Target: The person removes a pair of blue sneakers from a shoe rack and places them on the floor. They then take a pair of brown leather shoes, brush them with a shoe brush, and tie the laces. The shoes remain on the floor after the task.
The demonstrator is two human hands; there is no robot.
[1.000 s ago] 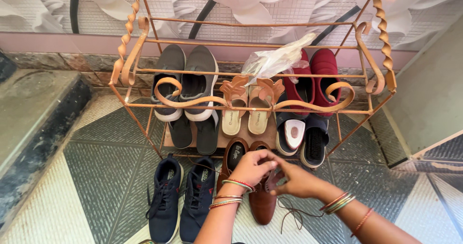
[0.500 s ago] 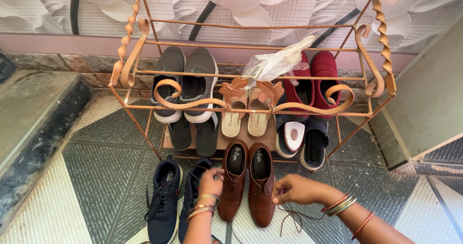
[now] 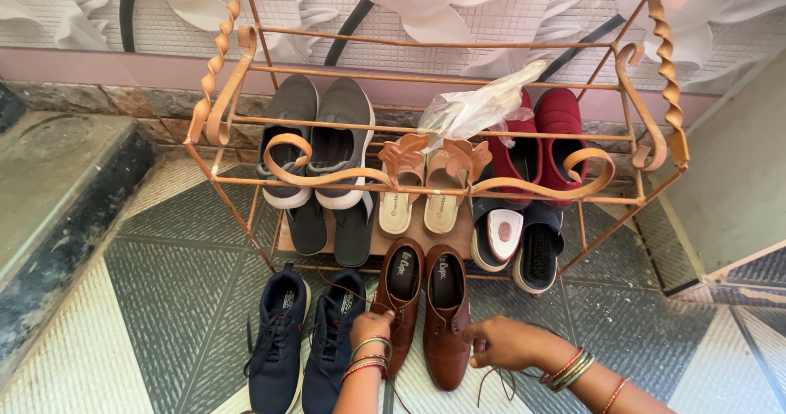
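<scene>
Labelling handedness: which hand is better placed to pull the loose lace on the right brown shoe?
Likely right. The right hand sits against the right brown shoe, with the loose lace trailing just below it. The left hand is over the left brown shoe.

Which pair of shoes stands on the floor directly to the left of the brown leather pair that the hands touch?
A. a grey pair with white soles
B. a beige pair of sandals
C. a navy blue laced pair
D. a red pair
C: the navy blue laced pair stands on the tiled floor beside the brown leather pair; the other pairs are on the rack.
</scene>
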